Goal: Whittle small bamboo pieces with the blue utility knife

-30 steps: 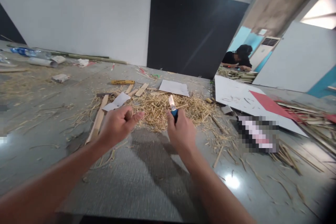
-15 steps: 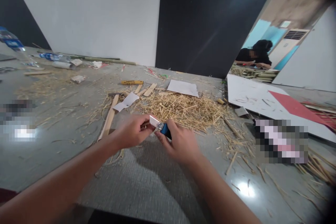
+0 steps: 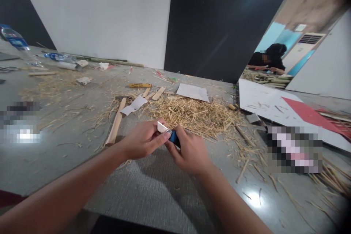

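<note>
My right hand (image 3: 189, 151) is wrapped round the blue handle of a utility knife (image 3: 170, 135), its silver blade pointing up and left. My left hand (image 3: 142, 139) is closed beside it, its fingertips touching the blade end; a small piece may sit in those fingers, but I cannot make it out. Both hands hover over a grey mat (image 3: 153, 190) on the table, just in front of a pile of straw-like shavings (image 3: 192, 113).
Bamboo strips (image 3: 116, 124), paper scraps (image 3: 193, 92), a yellow tool (image 3: 139, 85) and plastic bottles (image 3: 59, 57) lie on the grey table (image 3: 55, 153). A white and red board (image 3: 276, 108) lies at the right. Another person (image 3: 267, 60) sits at the far right.
My hands have come together: the knife tilted from upright to pointing left, and my left hand closed in on its blade end. The view shifted slightly left.
</note>
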The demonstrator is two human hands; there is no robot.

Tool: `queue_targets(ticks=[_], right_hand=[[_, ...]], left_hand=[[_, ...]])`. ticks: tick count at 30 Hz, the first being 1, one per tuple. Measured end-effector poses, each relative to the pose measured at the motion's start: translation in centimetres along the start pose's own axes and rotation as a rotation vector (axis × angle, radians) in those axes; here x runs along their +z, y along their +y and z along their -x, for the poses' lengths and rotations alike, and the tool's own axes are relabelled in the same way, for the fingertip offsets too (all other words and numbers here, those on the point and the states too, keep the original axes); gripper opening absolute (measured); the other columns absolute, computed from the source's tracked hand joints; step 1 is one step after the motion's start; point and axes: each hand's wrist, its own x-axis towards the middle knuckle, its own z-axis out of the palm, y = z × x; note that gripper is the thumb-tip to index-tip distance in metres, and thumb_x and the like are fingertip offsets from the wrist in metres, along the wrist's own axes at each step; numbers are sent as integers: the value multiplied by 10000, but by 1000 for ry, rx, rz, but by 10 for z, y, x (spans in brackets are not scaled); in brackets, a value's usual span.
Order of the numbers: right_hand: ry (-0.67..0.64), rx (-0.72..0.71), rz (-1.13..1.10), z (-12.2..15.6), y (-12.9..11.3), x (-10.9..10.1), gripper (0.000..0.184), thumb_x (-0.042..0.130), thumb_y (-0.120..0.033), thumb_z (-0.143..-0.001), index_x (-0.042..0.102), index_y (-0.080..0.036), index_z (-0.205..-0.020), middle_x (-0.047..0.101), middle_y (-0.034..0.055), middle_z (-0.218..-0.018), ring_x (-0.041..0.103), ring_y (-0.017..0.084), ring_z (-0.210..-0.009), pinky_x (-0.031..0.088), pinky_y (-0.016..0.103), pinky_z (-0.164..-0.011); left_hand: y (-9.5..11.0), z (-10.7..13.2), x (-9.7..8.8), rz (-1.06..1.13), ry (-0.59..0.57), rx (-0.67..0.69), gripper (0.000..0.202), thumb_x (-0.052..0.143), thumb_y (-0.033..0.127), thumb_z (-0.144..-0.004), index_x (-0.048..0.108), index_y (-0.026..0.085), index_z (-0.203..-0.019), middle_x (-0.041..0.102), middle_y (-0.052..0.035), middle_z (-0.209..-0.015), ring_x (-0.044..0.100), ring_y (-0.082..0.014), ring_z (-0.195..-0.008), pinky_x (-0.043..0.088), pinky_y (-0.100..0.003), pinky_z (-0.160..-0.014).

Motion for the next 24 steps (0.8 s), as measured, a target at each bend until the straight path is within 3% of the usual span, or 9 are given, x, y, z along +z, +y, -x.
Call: queue_targets(ticks=[8, 19, 24], right_hand=[[32, 47, 59, 1, -3, -2, 335, 358, -506, -934, 471, -194, -895, 643, 38, -721, 551, 167, -555, 151, 285, -503], [125, 135, 202, 1, -13, -3, 285, 410, -474, -913, 492, -206, -867, 639, 62, -703, 576, 192, -563, 112, 290, -495], [164, 362, 41, -3, 0, -8, 377, 307, -525, -968, 448, -210, -814, 589, 42, -616, 506, 173, -508, 167, 272, -482]], left_hand=[[-3, 3, 4, -112, 113, -42, 294, 480, 473, -896, 521, 185, -851, 520, 22, -634, 479, -128, -556, 283, -260, -523], [-8, 0, 13, -191, 278, -62, 351, 510, 527, -862, 509, 187, -776, 486, 27, -560, 437, -120, -506, 245, -255, -509], [-11, -3, 5, -193, 428, -223, 499, 505, 576, -857, 332, 197, -582, 324, 57, -484, 314, -95, -467, 201, -255, -504]])
